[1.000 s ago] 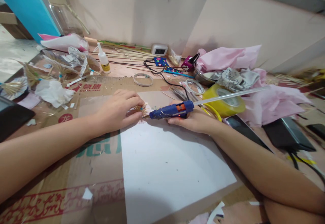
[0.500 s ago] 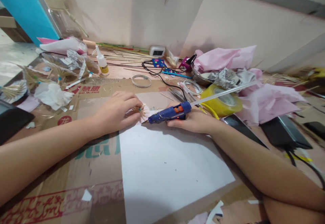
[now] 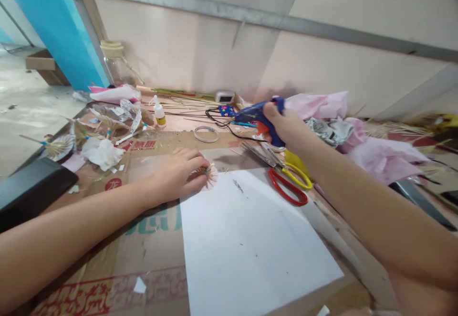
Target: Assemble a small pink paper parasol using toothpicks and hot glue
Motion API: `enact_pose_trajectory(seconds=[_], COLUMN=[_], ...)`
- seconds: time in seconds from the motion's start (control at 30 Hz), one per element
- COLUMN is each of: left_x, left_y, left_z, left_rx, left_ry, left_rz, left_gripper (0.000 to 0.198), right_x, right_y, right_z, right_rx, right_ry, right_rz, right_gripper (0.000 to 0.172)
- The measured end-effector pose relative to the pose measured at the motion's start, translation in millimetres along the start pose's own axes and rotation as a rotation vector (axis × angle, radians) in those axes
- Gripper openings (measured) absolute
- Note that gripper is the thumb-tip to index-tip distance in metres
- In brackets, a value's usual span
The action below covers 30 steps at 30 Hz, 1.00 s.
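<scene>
Pinches a small straw fan [image 3: 212,177] in the left hand [image 3: 182,173], at the far left corner of the white paper [image 3: 257,239]. Grips a blue glue gun [image 3: 250,112] in the closed right hand [image 3: 286,124], held up beyond the paper's far edge and pointing left. With scissors [image 3: 288,189] near the paper's far right corner and a thin ring [image 3: 206,140] beyond its far left corner.

Pale wall [image 3: 161,44], grey rail [image 3: 179,4] across; blue pillar [image 3: 57,25], whitish floor [image 3: 21,103] left.
</scene>
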State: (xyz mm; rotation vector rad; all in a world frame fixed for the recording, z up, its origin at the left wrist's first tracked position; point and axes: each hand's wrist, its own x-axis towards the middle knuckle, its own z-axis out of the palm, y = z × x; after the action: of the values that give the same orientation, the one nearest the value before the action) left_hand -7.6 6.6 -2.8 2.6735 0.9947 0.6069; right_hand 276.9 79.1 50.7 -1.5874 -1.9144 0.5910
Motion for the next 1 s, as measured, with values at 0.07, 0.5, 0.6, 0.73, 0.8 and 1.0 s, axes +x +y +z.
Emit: enact_pose_trajectory(seconds=[0.07,0.5,0.6,0.73,0.8,1.0], left_x=[0,0,0,1,1,1], left_y=[0,0,-1,0,0,1], left_z=[-0.3,0.4,0.7,0.5,0.4,1.5], left_rx=[0.004,0.032,0.033,0.044,0.031,-0.009], left_ry=[-0.005,0.048,0.035,0.006,0.007,0.028], left_rz=[0.008,0.048,0.043,0.027,0.028,0.023], left_gripper=[0.019,0.013,0.015,0.017,0.017,0.017], right_x=[21,82,79,51,25,-53], right_y=[-24,-103,-96,-82,-74,-45], right_z=[7,118,108,76,59,38], right_rx=[-0.049,-0.326,-0.351,-0.352,-0.345,-0.516], right_ry=[0.021,-0.421,-0.396,-0.239,-0.199,-0.337], right_rz=[0.055,-0.249,-0.229,-0.267,-0.295,-0.350], right_gripper=[0.071,0.057,0.050,0.030,0.024,0.022])
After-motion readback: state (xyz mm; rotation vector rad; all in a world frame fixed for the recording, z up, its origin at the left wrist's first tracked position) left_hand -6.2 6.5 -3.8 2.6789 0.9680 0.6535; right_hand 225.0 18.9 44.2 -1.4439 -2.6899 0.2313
